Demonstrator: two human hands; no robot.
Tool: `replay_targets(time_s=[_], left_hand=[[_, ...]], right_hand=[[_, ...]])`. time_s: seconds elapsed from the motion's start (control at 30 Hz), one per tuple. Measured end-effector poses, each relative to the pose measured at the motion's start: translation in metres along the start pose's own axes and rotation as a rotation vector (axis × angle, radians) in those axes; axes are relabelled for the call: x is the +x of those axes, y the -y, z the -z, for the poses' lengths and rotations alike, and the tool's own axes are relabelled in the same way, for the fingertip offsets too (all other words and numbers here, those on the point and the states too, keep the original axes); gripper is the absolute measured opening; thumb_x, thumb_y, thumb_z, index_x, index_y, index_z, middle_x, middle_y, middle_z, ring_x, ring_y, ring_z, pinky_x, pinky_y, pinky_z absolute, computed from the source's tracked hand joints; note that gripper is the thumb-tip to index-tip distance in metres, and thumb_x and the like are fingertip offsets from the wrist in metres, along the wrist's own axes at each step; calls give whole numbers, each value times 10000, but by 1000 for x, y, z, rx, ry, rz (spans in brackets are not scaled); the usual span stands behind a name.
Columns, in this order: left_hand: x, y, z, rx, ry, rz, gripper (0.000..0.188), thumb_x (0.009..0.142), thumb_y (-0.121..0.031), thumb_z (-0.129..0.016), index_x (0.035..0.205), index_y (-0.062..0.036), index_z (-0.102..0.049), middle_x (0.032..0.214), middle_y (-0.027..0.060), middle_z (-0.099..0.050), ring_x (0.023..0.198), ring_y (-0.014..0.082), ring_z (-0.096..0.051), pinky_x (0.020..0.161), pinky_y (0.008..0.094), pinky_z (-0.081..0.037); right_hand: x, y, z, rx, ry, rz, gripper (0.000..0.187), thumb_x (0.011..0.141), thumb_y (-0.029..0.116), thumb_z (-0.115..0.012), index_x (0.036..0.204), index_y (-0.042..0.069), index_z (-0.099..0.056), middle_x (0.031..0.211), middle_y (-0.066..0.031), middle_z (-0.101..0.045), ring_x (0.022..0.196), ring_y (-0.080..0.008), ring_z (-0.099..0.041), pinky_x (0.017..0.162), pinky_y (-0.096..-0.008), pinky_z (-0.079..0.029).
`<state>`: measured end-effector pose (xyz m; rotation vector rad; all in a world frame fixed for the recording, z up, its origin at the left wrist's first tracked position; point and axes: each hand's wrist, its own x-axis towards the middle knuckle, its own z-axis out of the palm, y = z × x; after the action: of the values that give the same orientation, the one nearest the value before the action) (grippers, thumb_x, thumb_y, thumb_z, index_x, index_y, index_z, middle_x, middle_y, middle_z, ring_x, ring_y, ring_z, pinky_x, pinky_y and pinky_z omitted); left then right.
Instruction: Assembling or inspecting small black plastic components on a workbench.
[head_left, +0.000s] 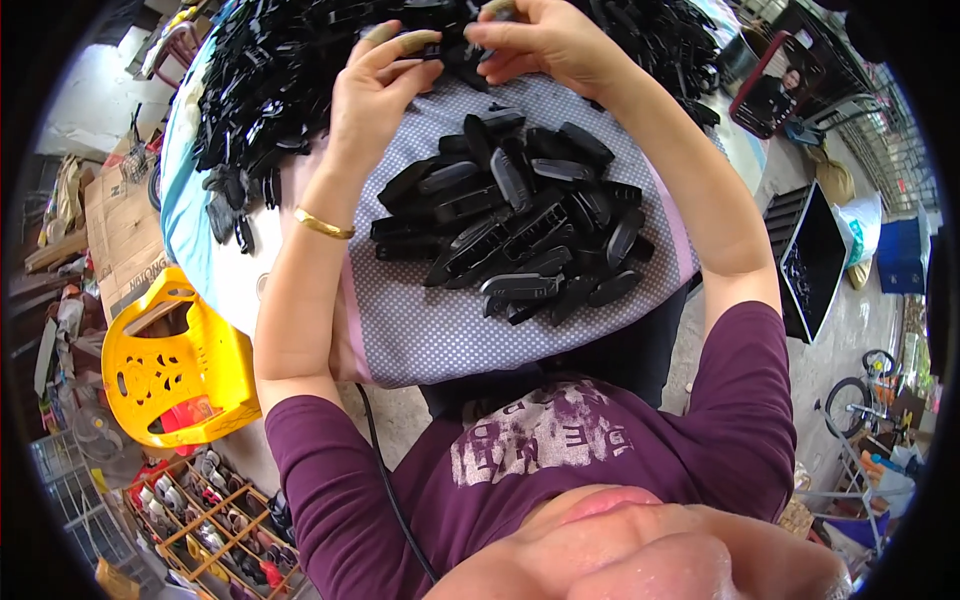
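Both my hands are raised over the far side of the table, close together, with tan covers on some fingertips. My left hand (385, 85) is closed in a pinch on a small black plastic part (431, 50), whose outline merges with the pile behind. To its right, my right hand (545, 45) pinches too; what lies between its fingers is too dark to make out. Nearer to me, a heap of long, rounded black plastic casings (510, 180) rests on a dotted grey cloth (440, 345) with pink edging.
A large pile of black plastic parts (265, 90) covers the table's far side. At left stand a yellow plastic chair (150, 350) and a cardboard box (125, 230). A black bin (810, 260) and a phone showing a person (775, 85) are at right. A dark cable (380, 450) crosses my left side.
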<state>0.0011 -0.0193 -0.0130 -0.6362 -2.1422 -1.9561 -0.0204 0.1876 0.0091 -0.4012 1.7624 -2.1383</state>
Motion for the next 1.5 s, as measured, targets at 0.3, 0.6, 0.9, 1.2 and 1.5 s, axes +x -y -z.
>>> replay_targets(time_s=[0.3,0.6,0.9,1.2,1.5], left_hand=[[-8,-6,-8,-160,-54,93,290,806,-25,-650,1094,-3,-625,881,58,-670,809,107,-616,756,222,-498],[-8,-15,-8,-150,-49,65,279,797,-4,-652,1076,-13,-642,890,72,-677,790,112,-629,742,224,-511],[-9,-21,-10,-26,-60,111,282,808,10,-628,1091,0,-630,901,84,-675,799,122,-633,755,221,-513],[-10,-13,-19,-299,-90,114,304,819,-38,-644,1120,-8,-614,939,73,-665,838,112,-618,786,220,-497],[-1,-11,13,-497,132,106,282,901,-158,-559,1158,-46,-591,1099,114,-615,993,197,-578,935,306,-430]], right_hand=[[-7,-15,-24,180,-5,70,236,900,201,-569,1031,10,-611,858,-59,-636,734,-163,-641,670,-290,-545],[-10,-16,-27,157,-28,67,201,885,220,-596,987,47,-605,835,-34,-626,720,-129,-634,629,-238,-534],[-15,-20,-39,85,-106,58,248,882,266,-601,998,48,-575,850,-61,-633,713,-160,-658,636,-268,-550],[-13,-26,-42,-172,-170,363,304,876,221,-613,1005,-42,-530,861,-137,-624,687,-182,-665,579,-260,-558],[-17,-12,-35,-637,6,398,391,827,316,-665,1026,-16,-613,773,-70,-636,647,-114,-619,604,-223,-493]])
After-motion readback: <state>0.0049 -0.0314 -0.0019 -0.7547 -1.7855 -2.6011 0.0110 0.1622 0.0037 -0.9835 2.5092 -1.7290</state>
